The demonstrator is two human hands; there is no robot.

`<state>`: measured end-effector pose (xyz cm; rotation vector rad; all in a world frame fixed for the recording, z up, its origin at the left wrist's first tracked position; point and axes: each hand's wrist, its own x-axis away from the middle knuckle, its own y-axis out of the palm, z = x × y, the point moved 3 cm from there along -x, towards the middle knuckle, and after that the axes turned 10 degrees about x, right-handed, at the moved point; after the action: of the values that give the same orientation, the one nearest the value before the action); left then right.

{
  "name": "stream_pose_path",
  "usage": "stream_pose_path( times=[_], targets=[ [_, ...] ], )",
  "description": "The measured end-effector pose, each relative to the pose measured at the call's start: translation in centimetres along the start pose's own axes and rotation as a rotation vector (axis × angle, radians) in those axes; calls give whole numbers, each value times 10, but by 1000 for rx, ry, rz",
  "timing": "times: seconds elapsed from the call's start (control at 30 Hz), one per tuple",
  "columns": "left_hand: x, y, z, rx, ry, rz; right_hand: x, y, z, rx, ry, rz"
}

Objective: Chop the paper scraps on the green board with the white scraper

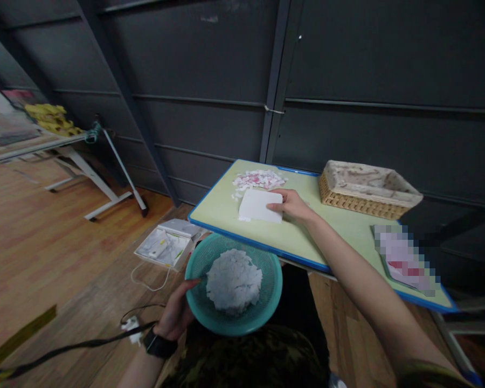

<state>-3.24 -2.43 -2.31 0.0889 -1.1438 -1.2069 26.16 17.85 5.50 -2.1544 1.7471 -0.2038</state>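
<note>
My left hand (181,308) grips the near left rim of a teal plastic basket (271,302), thumb over the edge. Torn white paper scraps (234,280) are heaped inside it. The basket sits at my lap, its far side at the table's blue edge. My right hand (291,205) holds a white card (261,206) low over the yellow-green tabletop (216,207), thumb on top and fingers mostly hidden beyond. A few white bits lie at the card's near left corner. Just behind the card spreads a pile of pink and white paper pieces (261,179).
A lined wicker basket (359,205) stands at the table's back right, with a pixelated flat item (404,261) in front. On the floor at left lie an open white box (161,248), cables and a white plug (132,327). Another table (36,148) stands far left; a dark panelled wall runs behind.
</note>
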Motion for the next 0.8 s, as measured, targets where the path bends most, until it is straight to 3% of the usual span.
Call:
stream_pose_path(
  times=[0.3, 0.53, 0.8],
  targets=[
    [4, 0, 3, -13, 27, 45, 3, 0, -2, -104, 105, -23],
    [10, 5, 6, -35, 54, 28, 7, 8, 1, -166, 172, -163],
    [6, 1, 5, 25, 34, 10, 3, -1, 4, -141, 202, -98]
  ],
)
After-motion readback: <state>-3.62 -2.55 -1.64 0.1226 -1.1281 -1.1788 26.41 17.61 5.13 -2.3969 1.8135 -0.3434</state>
